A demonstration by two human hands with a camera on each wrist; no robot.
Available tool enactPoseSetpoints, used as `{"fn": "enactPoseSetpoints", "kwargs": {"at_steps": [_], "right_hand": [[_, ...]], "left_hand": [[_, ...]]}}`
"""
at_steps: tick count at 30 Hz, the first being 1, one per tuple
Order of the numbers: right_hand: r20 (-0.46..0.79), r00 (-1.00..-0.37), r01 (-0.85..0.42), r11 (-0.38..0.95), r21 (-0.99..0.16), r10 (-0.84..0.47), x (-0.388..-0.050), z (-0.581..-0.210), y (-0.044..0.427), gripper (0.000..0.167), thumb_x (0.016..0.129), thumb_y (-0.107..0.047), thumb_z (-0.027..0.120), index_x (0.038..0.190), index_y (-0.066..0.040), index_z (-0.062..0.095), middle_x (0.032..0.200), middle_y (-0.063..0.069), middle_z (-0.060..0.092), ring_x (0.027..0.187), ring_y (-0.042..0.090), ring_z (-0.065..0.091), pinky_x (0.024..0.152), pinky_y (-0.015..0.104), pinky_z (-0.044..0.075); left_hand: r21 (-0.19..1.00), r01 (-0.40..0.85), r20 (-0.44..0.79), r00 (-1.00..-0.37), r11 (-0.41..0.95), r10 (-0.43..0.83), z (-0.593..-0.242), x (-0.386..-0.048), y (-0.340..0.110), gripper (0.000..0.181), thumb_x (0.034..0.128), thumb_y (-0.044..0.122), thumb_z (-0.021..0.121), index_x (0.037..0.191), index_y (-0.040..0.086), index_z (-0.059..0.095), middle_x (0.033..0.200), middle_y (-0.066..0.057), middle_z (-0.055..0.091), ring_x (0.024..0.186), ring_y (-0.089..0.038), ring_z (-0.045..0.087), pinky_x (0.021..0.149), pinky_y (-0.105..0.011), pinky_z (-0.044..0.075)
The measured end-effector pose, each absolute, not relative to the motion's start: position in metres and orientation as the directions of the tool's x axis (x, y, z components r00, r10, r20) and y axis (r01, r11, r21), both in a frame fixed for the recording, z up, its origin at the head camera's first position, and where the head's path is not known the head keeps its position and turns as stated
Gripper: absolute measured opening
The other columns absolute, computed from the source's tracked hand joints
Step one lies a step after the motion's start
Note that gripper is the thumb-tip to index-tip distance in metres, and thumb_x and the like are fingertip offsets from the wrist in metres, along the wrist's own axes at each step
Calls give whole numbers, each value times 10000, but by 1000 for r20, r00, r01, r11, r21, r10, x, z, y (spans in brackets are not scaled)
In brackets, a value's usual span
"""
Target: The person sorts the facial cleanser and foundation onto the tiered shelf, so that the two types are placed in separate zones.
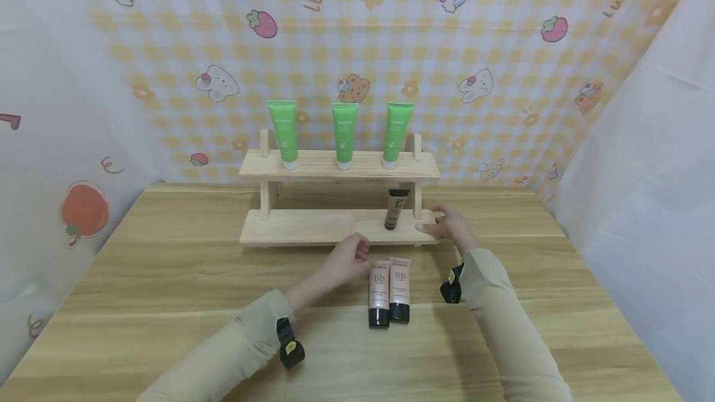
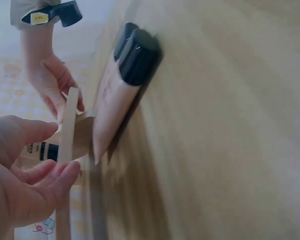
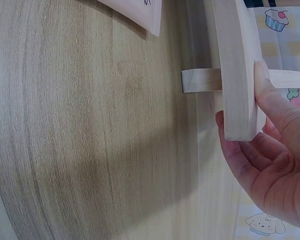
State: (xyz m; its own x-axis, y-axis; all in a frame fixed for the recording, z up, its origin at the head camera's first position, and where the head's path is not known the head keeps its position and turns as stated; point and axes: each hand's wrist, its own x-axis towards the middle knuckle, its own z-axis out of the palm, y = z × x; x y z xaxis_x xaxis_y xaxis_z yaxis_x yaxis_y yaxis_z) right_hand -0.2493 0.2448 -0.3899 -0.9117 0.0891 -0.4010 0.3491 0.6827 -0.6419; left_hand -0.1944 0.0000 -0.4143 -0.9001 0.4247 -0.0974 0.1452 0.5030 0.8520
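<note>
A two-tier wooden display shelf [image 1: 301, 228] stands on the table. At the right end of its lower board, my right hand [image 1: 449, 225] grips the wood; the right wrist view shows the thumb on top and fingers curled beneath the board [image 3: 237, 90]. My left hand [image 1: 349, 258] is at the front edge of the lower board, thumb and fingers apart and loosely bent; whether it touches the wood is unclear. A small brown tube with black ends [image 1: 395, 208] stands on the lower board, between the hands. Two pinkish BB cream tubes [image 1: 378, 293] lie side by side before the shelf, black caps toward me.
Three green tubes [image 1: 344, 135] stand spaced out on the upper board [image 1: 313, 166]. Behind the shelf hangs a yellow checked cloth [image 1: 357, 36] with cartoon prints. White cloth [image 1: 637, 160] closes off the sides of the wooden table [image 1: 167, 253].
</note>
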Motion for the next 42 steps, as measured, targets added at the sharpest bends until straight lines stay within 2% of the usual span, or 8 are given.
{"fn": "enactPoseSetpoints", "kwargs": {"at_steps": [6,9,15,21,24,28,36,42], "right_hand": [[-397,-914,342,686,-642,84,-249,-388,244,699,839,-278,657,1395,-46,303,1400,296,335,1252,387,411,994,429,435],[-400,-913,343,682,-646,81,-249,-388,244,707,836,-274,662,1395,-38,299,1404,300,323,1263,397,393,997,426,434],[-407,-909,357,666,-655,88,-250,-389,244,721,829,-270,669,1397,-37,291,1406,298,321,1268,401,385,1006,428,426],[-404,-911,352,662,-662,80,-249,-390,244,727,826,-274,672,1397,-33,294,1394,302,339,1246,392,420,989,414,444],[-395,-915,346,663,-664,81,-248,-389,244,709,834,-260,664,1393,-26,297,1389,308,342,1242,395,424,993,417,440],[-395,-915,344,662,-666,78,-248,-390,244,710,831,-252,668,1390,-17,298,1387,314,337,1247,403,413,990,419,442],[-390,-917,339,668,-662,79,-248,-391,245,698,840,-265,657,1393,-30,301,1385,318,338,1235,400,427,970,419,456],[-379,-922,325,686,-651,77,-249,-392,245,699,838,-286,657,1390,-32,310,1350,322,387,1175,384,489,922,398,485]], "left_hand": [[859,27,-234,-868,511,439,-427,-182,1,564,786,135,682,1223,-81,398,1027,-160,570,861,-215,598,698,-291,549],[873,-5,-257,-854,488,451,-431,-176,3,542,760,110,703,1174,-98,422,944,-157,593,742,-185,590,602,-270,533],[874,-8,-258,-855,486,449,-436,-171,10,495,698,137,764,1083,-55,520,844,-88,652,698,-140,576,606,-241,499],[862,-6,-271,-850,507,451,-436,-168,14,261,710,135,752,893,28,601,709,-24,639,598,-118,563,526,-227,479],[846,27,-265,-845,532,464,-435,-165,16,147,740,136,721,802,38,631,628,-10,610,520,-95,504,446,-194,410],[817,50,-273,-844,575,461,-433,-162,18,126,772,139,687,726,35,633,544,5,549,449,-80,419,377,-163,312],[819,-2,-316,-836,574,448,-432,-162,17,133,799,138,672,765,17,628,580,-23,570,475,-96,433,398,-171,318],[831,-34,-316,-849,555,423,-433,-161,13,268,789,156,690,924,-50,585,740,-100,615,627,-153,543,527,-234,465]]}}
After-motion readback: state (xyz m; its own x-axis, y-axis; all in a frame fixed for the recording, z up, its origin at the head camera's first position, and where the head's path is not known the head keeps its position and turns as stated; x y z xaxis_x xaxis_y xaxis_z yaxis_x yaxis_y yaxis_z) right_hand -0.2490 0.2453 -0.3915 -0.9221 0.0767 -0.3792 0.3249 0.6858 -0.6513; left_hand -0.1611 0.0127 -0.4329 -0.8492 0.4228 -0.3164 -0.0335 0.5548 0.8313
